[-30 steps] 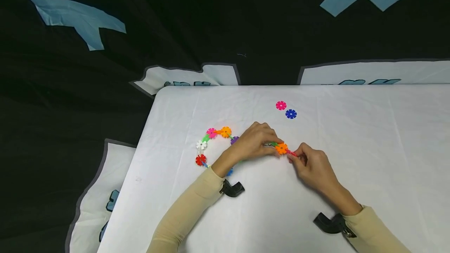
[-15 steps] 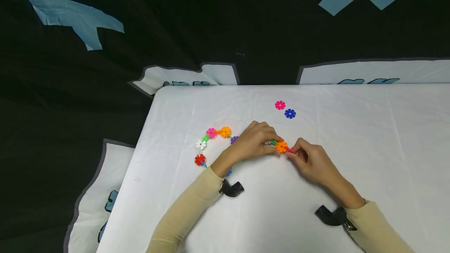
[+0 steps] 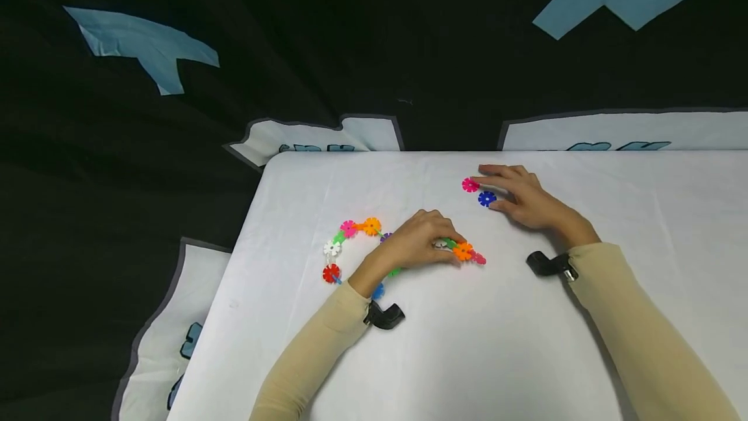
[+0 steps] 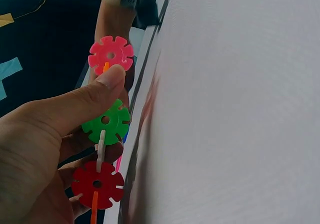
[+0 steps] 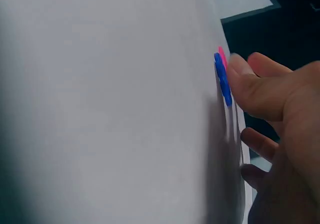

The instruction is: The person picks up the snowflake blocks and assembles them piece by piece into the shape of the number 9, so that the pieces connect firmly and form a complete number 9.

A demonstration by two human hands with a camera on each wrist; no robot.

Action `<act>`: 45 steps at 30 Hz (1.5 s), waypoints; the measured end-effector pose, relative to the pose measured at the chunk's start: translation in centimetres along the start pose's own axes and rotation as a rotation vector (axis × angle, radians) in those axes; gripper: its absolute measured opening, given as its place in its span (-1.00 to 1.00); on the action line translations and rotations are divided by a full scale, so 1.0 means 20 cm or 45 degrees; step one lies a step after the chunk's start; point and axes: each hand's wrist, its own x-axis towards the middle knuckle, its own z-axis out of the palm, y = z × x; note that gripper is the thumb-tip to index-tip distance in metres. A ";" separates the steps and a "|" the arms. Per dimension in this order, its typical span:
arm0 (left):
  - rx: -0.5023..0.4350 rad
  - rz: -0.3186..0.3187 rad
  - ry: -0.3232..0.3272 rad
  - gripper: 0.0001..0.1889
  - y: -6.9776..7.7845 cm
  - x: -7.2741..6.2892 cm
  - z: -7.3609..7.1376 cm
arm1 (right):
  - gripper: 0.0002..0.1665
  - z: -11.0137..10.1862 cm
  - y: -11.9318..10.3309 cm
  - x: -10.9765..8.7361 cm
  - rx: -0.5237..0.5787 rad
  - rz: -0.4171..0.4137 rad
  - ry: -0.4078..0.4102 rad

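Observation:
My left hand (image 3: 416,242) grips a chain of colourful notched plastic discs (image 3: 463,251), which curves round to the left in a ring shape partly hidden beneath the hand. A pinkish-red disc (image 3: 478,258) sits at its right end. In the left wrist view, the thumb presses by a pink disc (image 4: 116,48), with a green disc (image 4: 118,120) and a red disc (image 4: 109,176) along the fingers. Over two loose discs, one pink (image 3: 469,184) and one blue (image 3: 487,199), my right hand (image 3: 528,201) spreads its fingers. Its thumb is at the blue disc's edge; contact is unclear.
A white cloth-covered table (image 3: 526,343) lies under both hands, its far edge just beyond the loose discs. Dark cloth (image 3: 315,44) with light blue shapes hangs behind and to the left. Black wrist mounts (image 3: 386,316) stick out from both sleeves.
My right hand has let go of the pinkish-red disc at the chain's end and moved away to the two loose discs. The left hand keeps its hold in nearly the same place.

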 end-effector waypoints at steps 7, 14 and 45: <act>0.004 0.033 0.010 -0.62 0.02 0.00 0.00 | -0.44 -0.02 0.00 0.06 -0.088 0.054 -0.134; 0.020 0.030 0.017 -0.61 0.01 -0.01 -0.01 | -0.45 -0.04 -0.02 -0.02 -0.153 0.121 -0.066; 0.083 0.046 0.027 -0.55 0.03 0.00 0.01 | -0.78 -0.02 -0.13 -0.21 -0.142 0.382 0.194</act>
